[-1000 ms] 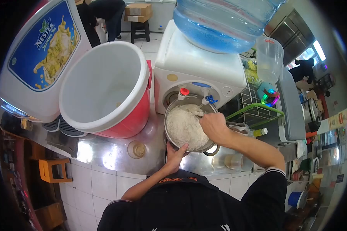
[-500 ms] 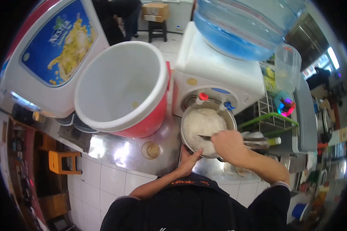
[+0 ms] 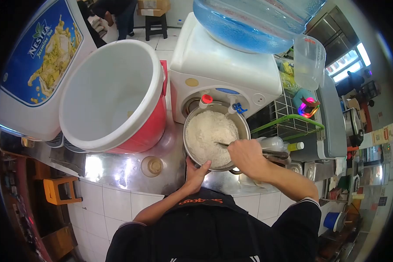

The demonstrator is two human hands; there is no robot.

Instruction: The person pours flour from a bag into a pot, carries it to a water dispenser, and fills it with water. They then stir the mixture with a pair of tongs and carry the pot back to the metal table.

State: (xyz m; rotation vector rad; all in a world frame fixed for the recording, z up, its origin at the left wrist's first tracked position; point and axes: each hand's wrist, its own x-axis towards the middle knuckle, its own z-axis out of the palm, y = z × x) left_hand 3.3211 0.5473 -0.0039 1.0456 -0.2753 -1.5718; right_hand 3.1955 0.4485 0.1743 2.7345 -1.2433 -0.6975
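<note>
1. Right hand [image 3: 249, 158]: clenched on a slim dark utensil [image 3: 222, 144], over the pot's right side. Utensil tip pokes out left of the fist, into the powder.
2. Left hand [image 3: 197, 176]: grasping the metal pot [image 3: 245, 127] at its near edge, thumb up by the rim, other fingers mostly hidden.
3. Pot sits on the metal desk [image 3: 118, 170], just beyond the left hand, left of and partly under the right hand.
4. White powder [image 3: 209, 129] fills much of the pot, heaped, left of and beyond the right fist.
5. Water dispenser [image 3: 227, 70] right behind the pot; 2 taps, red [image 3: 206, 99] and blue [image 3: 239, 108], at the pot's far edge.
6. Red bucket [image 3: 146, 131] left of the pot, apart; 1 small cup [image 3: 152, 166] nearer, left of the left hand.
7. Green-edged rack [image 3: 299, 120] beyond the right hand, to the right.
</note>
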